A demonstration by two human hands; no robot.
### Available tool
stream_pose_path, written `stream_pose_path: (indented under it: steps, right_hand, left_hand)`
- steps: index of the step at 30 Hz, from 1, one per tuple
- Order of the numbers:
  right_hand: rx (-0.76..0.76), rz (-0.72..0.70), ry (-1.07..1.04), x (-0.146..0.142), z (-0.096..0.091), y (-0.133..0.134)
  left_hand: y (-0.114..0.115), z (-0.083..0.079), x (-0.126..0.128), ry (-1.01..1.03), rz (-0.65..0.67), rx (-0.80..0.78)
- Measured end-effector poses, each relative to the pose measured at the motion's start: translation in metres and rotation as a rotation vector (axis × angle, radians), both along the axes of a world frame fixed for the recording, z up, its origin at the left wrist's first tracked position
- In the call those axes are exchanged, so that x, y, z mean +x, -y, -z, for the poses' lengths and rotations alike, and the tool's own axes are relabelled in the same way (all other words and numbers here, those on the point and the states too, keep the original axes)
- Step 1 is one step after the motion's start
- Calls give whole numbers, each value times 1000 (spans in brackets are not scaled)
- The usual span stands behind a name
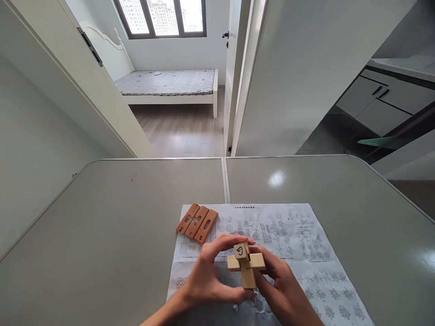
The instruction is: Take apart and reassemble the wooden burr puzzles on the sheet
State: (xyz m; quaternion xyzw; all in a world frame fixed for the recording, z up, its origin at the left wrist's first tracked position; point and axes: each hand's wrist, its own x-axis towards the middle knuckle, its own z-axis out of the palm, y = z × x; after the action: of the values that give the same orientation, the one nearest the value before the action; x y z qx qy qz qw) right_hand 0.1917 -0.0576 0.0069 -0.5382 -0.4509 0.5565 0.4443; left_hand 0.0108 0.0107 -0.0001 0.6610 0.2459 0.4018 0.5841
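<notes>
1. Left hand (204, 278) is curved into a wide C, so pretty far from a fist: fingers over the far end of a light wooden block assembly (248, 277), thumb along its near end. It's got the thing pinched between them.

2. Right hand (282, 280) has the same assembly from the right side, fingers and thumb bent in close around it. Some of those fingertips are hidden behind the wood, so can't tell exactly where they all press.

3. The assembly itself is up in both hands above a printed sheet (306, 267). It's a cross of pale bars, with one block end facing up and a dark handwritten mark on it.

4. Off to the left, beyond the left hand, three reddish-brown wooden pieces (193, 230) lie side by side at a slant on the sheet's far left corner, poking a bit past its edge. They've got cutouts and inked numbers; I can read a 1 and a 2.

5. Everything's on a grey table (102, 235). Past it, through a doorway, there's a bed (166, 83) below a window (166, 20).
</notes>
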Motion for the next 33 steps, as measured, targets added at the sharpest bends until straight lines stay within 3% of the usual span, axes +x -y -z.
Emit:
stream_pose_path:
  steps: [12, 18, 25, 29, 33]
  right_hand:
    - [-51, 127, -86, -12, 0, 5]
    - [-177, -20, -304, -2, -3, 2]
    - [-271, -143, -789, 5, 10, 4]
    - [-270, -140, -829, -5, 23, 9]
    - [-277, -107, -817, -12, 25, 9]
  left_hand:
    - [2, 2, 1, 5, -16, 36]
    - [-2, 2, -3, 28, 63, -36]
    - [-6, 2, -3, 108, 140, -93]
    - [-7, 4, -4, 49, 192, -86]
    - [-7, 5, -4, 43, 162, -79]
